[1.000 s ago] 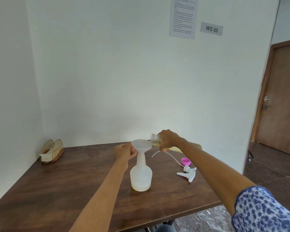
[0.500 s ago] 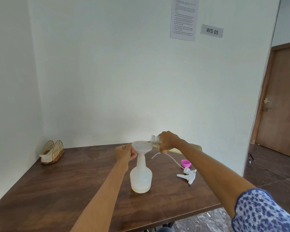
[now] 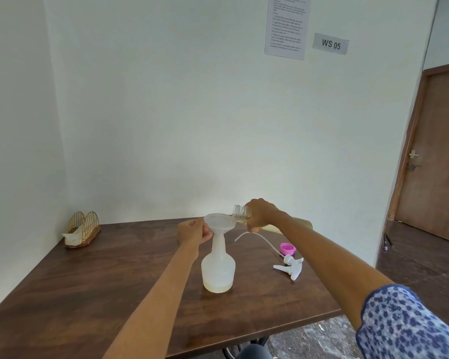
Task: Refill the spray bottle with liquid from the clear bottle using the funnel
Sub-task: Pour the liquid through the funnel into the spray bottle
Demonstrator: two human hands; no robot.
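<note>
A translucent white spray bottle (image 3: 218,270) stands upright in the middle of the brown table (image 3: 88,294), with a little pale liquid at its bottom. A white funnel (image 3: 219,223) sits in its neck. My left hand (image 3: 193,231) pinches the funnel's left rim. My right hand (image 3: 262,215) grips the clear bottle (image 3: 241,215), tipped nearly level with its open mouth over the funnel's right rim. Yellowish liquid lies in the clear bottle's neck. Most of that bottle is hidden behind my right hand and forearm.
The white trigger sprayer head (image 3: 289,265) with its long tube lies on the table to the right of the spray bottle. A pink cap (image 3: 287,248) lies just behind it. A gold wire holder (image 3: 82,229) stands at the far left corner.
Both hands and both bottles hold nearly the same pose. The pale liquid at the spray bottle's bottom looks slightly higher now.
</note>
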